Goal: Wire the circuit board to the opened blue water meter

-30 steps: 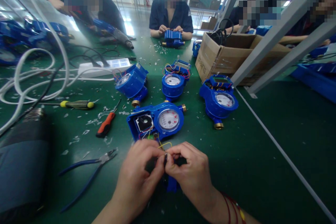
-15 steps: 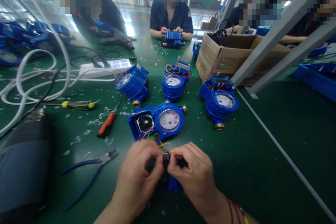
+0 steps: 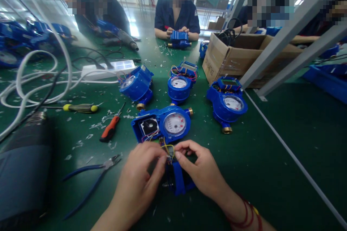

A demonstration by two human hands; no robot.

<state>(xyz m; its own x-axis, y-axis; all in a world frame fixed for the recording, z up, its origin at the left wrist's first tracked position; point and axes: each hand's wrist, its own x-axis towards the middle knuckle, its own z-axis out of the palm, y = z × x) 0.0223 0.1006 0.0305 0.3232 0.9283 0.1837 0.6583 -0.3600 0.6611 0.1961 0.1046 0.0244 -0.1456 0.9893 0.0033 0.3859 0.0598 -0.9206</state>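
An opened blue water meter [image 3: 175, 124] lies before my hands, its dial facing up and a black part in its side housing. Thin wires [image 3: 170, 147], a yellow one among them, run from it to a smaller blue housing [image 3: 178, 178] below. At those wires my left hand [image 3: 142, 175] is closed in a pinch. My right hand [image 3: 202, 166] has thumb and index fingertips close together beside the yellow loop; what lies between them is too small to make out. The blue housing rests between both hands, partly hidden by them.
Three more blue meters stand behind, one being the right-hand meter [image 3: 227, 104]. Pliers [image 3: 108, 164], an orange screwdriver [image 3: 110, 129], a yellow-black screwdriver [image 3: 81, 108] and a dark heat-gun-like tool [image 3: 25, 166] lie left. Beyond are a power strip [image 3: 108, 70], cardboard box [image 3: 233, 61] and co-workers.
My hands have drawn slightly apart, the right one shifting up and right. More of the blue housing and the yellow wire loop now shows between them.
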